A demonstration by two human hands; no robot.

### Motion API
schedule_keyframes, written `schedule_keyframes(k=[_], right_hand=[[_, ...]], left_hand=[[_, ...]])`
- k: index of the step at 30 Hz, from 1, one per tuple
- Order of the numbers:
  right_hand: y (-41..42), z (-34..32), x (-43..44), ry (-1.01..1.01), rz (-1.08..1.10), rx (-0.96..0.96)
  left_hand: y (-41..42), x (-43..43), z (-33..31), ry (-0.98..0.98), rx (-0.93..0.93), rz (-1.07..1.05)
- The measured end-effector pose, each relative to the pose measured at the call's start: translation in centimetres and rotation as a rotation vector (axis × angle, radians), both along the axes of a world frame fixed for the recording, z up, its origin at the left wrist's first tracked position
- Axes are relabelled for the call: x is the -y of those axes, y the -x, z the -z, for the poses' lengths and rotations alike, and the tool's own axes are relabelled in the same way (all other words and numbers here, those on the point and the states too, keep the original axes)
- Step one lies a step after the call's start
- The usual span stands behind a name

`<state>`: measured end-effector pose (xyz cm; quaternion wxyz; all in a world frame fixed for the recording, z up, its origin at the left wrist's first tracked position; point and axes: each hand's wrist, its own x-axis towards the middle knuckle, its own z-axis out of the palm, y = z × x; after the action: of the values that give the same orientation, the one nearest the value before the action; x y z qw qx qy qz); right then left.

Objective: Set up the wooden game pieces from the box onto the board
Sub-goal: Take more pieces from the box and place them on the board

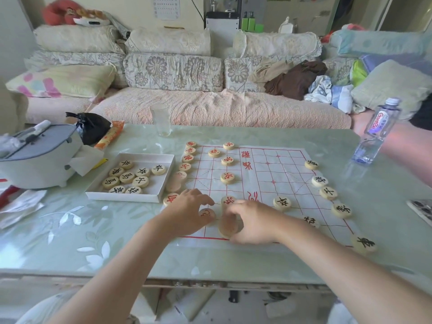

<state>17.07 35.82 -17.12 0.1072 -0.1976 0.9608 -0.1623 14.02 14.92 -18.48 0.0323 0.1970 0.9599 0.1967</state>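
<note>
The table [70,230] carries the board [268,174] at its middle, and the box [121,198] sits just left of it with nine black-lettered pieces [127,177] inside. My left hand [187,211] lies loosely spread at the board's near left corner, partly covering a red piece [207,215]. Beside it my right hand [252,220] curls round a blurred piece [229,226]. Red pieces line the board's left edge and black ones its right.

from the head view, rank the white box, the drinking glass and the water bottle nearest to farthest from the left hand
1. white box, just left of the left hand
2. drinking glass, at the table's far edge
3. water bottle, far right
</note>
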Motion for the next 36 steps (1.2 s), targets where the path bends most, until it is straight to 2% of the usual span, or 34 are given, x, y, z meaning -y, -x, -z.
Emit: schedule_keyframes(k=[13, 18, 22, 28, 31, 36], right_hand=[[0.0, -0.8, 0.5, -0.079, -0.034, 0.087], [1.7, -2.0, 1.6, 0.019, 0.026, 0.028], [3.8, -2.9, 4.9, 0.109, 0.024, -0.077], [8.5, -3.2, 12.6, 0.199, -0.016, -0.089], [11.2, -2.9, 16.2, 0.152, -0.035, -0.089], [15.1, -1.7, 20.7, -0.017, -0.088, -0.115]], left_hand=[[-0.1, 0.4, 0.6, 0.001, -0.013, 0.012], [1.3, 1.6, -0.4, -0.058, -0.061, -0.038], [2.6, 4.0, -1.6, -0.087, -0.104, -0.110], [5.2, 9.8, -2.0, -0.100, -0.124, -0.291], [6.1, 13.4, -1.1, -0.088, -0.153, -0.396], [6.7, 17.8, 0.5, -0.056, -0.095, -0.527]])
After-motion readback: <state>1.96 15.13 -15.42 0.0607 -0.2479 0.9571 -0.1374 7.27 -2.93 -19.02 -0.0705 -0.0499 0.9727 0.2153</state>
